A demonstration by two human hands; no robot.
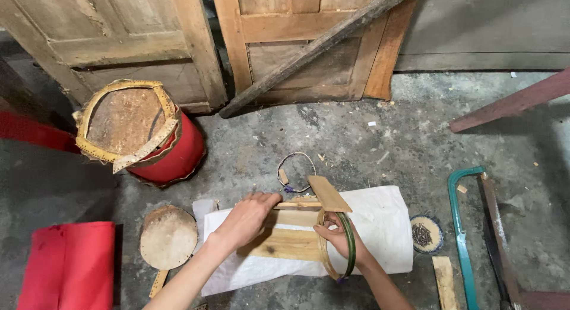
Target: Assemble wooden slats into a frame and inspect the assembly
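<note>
A: Left hand [246, 218] is flat, fingers stretched, pressing the thin pale wooden strips [294, 205] down mid-sheet on the white woven sack sheet [380, 227].

B: Right hand [337, 236] is curled around the bent green-edged bamboo hoop [350, 244], near the sheet's front edge.

A: Looks light and springy, probably splintery; best gripped at the rim.

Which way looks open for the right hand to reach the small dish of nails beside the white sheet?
Probably straight to the right: the right hand holds a hoop, and only bare white sheet lies between it and the dish of nails.
</note>
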